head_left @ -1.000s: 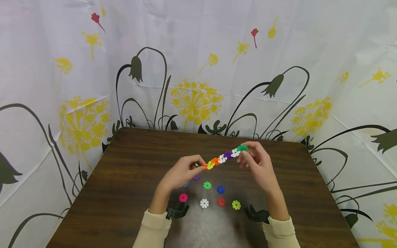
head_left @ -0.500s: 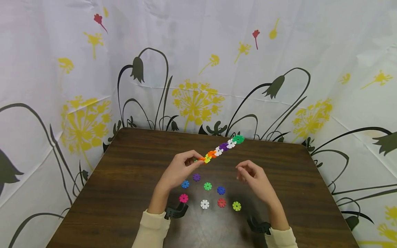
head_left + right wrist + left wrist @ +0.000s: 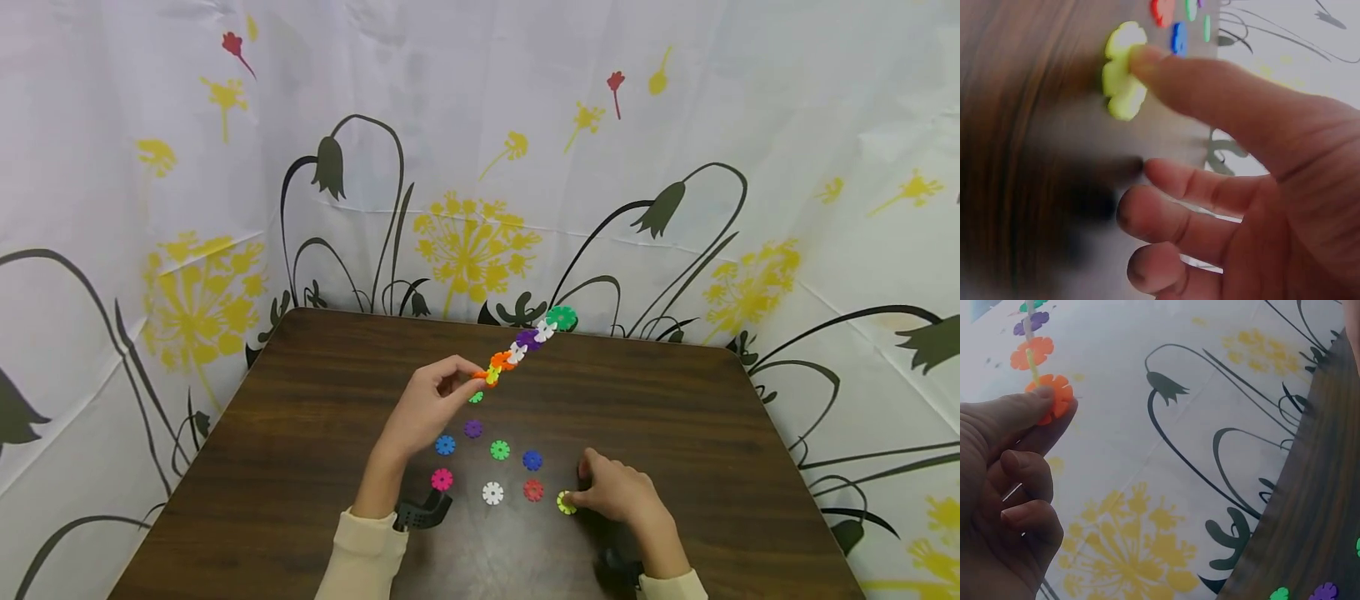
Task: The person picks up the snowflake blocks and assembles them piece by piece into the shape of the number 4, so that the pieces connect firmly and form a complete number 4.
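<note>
The multicoloured chain of notched plastic discs slanted up mid-frame, pinched at its lower end by the left hand, as the right hand, fingers apart, had left it to touch a yellow-green, round plastic disc at lower right, work seemingly shifting there.

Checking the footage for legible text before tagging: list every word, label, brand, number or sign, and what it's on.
None readable in any view.
Disc chain in the left hand: no lettering visible.
Loose discs on the table: none visible; too small to rule out fine marks.
Backdrop: printed flowers only.
Black wrist mount: too dark to tell.
</note>
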